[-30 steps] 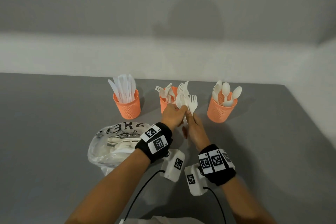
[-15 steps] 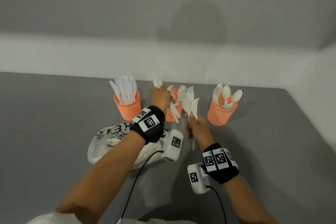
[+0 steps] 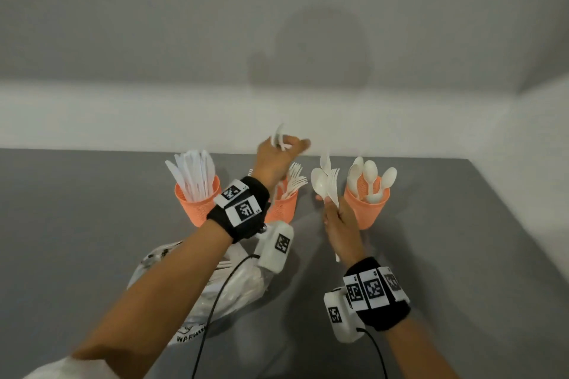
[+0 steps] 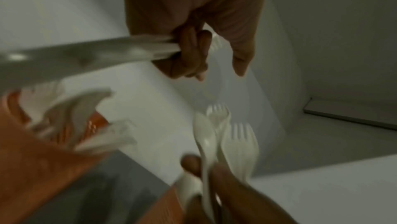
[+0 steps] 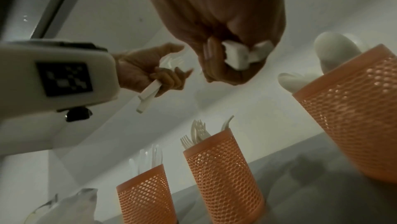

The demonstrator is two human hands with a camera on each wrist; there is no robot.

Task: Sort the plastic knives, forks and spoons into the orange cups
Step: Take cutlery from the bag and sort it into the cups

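Note:
Three orange mesh cups stand in a row: knives (image 3: 197,203) on the left, forks (image 3: 281,206) in the middle, spoons (image 3: 366,209) on the right. My left hand (image 3: 286,148) is raised above the middle cup, its fingers curled round a couple of white forks (image 5: 148,95). To the left of the spoon cup, my right hand (image 3: 331,203) grips an upright mixed bunch (image 3: 326,184) of forks and a spoon. The left wrist view shows that bunch (image 4: 214,139) from below.
A crumpled clear plastic bag (image 3: 215,286) with more white cutlery lies on the grey table (image 3: 92,224) under my left forearm. White walls close the table at the back and right. Cables hang from both wrist cameras.
My left hand drew forks out of the shared bunch and rose up and back over the middle cup. My right hand shifted right toward the spoon cup with the rest.

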